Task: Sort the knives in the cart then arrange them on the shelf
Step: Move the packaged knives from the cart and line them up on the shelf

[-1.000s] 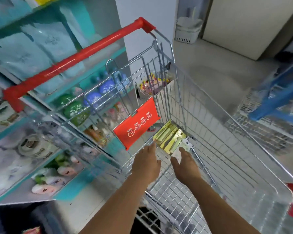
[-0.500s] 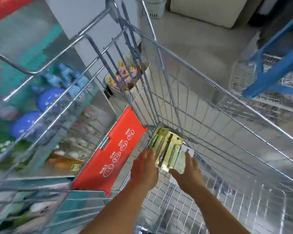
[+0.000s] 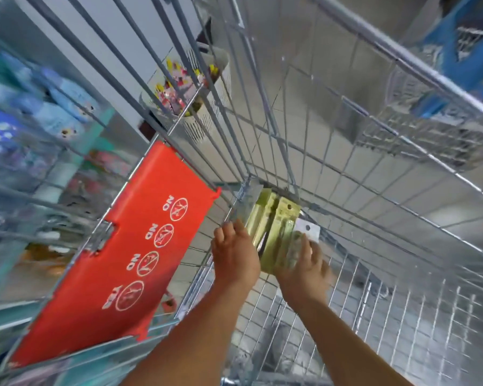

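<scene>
The knife packs [image 3: 273, 232], yellow-green cards stacked in the far corner of the wire cart [image 3: 346, 190], just beyond the red seat flap [image 3: 129, 260], are being gathered between two hands. The left hand [image 3: 234, 256] is laid against the stack's side nearest the flap, fingers fairly straight; whether anything is gripped by it cannot be told. The right hand [image 3: 304, 263] is spread over the stack's opposite side and near end, fingers resting on the top card, but blur hides whether the cards are actually clasped.

The step is judged best done by squaring the stack from both sides before any lift, so that the cards are kept flat and none is dropped through the mesh. A pale card [image 3: 308, 231] jutting out on the side away from the flap should probably be tucked in first.

Nothing but these packs can be made out in the cart. A perforated white basket [image 3: 201, 118] of bright small packets is seen outside it, above the flap
</scene>
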A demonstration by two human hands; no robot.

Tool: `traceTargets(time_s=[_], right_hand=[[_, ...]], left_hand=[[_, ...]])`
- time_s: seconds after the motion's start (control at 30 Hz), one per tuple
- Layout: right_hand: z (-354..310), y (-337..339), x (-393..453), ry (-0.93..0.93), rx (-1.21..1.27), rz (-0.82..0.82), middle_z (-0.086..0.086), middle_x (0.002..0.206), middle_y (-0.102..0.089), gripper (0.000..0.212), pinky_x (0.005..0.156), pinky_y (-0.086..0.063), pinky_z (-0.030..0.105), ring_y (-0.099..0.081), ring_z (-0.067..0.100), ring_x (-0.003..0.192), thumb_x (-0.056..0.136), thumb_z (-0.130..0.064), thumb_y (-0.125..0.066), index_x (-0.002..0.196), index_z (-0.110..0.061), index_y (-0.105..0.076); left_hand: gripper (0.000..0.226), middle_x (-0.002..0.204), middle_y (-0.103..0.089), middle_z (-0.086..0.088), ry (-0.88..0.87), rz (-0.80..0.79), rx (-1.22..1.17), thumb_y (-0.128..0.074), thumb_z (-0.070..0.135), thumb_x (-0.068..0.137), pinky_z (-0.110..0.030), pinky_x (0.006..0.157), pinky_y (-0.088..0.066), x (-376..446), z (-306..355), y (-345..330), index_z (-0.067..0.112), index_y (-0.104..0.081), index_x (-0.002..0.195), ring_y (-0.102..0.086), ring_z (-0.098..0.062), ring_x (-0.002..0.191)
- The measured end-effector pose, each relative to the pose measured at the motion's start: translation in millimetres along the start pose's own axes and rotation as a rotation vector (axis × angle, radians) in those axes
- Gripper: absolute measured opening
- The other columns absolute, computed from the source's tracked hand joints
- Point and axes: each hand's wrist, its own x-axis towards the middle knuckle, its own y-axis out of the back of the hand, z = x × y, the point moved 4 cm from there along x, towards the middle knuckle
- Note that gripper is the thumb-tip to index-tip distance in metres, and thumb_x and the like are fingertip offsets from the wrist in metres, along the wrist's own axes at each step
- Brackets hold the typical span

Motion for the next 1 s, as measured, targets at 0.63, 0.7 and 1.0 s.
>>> traceTargets(time_s=[0.63,0.7,1.0], right_hand=[[31.3,-10.5,6.0,-0.134,0.111,0.024,0.0,0.16,-0.002,0.069,0.118,-0.012,0.047,0.0,0.029,0.145,0.092,-0.056,-0.039,0.149,-0.039,-0.004],[27.3,-9.4,6.8,-0.11,0.114,0.059,-0.003,0.159,-0.005,0.065,0.119,-0.011,0.047,-0.001,0.028,0.145,0.093,-0.053,-0.038,0.148,-0.038,-0.006],[27.5,-14.3,9.6,-0.019,0.093,0.023,-0.004,0.157,-0.007,0.098,0.118,-0.015,0.046,-0.007,0.027,0.143,0.075,-0.071,-0.052,0.151,-0.031,-0.004]], left_hand=[[0.056,0.136,-0.041,-0.015,-0.021,-0.178,-0.293,-0.043,0.026,0.095,-0.041,0.085,-0.05,-31.3,28.9,-7.3,0.009,-0.021,0.145,-0.054,-0.032,0.113],[0.069,0.138,-0.041,-0.013,-0.028,-0.195,-0.324,-0.05,0.038,0.093,-0.039,0.089,-0.048,-27.2,23.5,-8.2,0.009,-0.018,0.147,-0.051,-0.03,0.117],[0.042,0.113,-0.062,-0.021,0.088,-0.13,-0.327,-0.041,0.021,0.095,-0.041,0.075,-0.048,-15.1,1.0,-1.9,0.007,-0.035,0.134,-0.062,-0.038,0.096]])
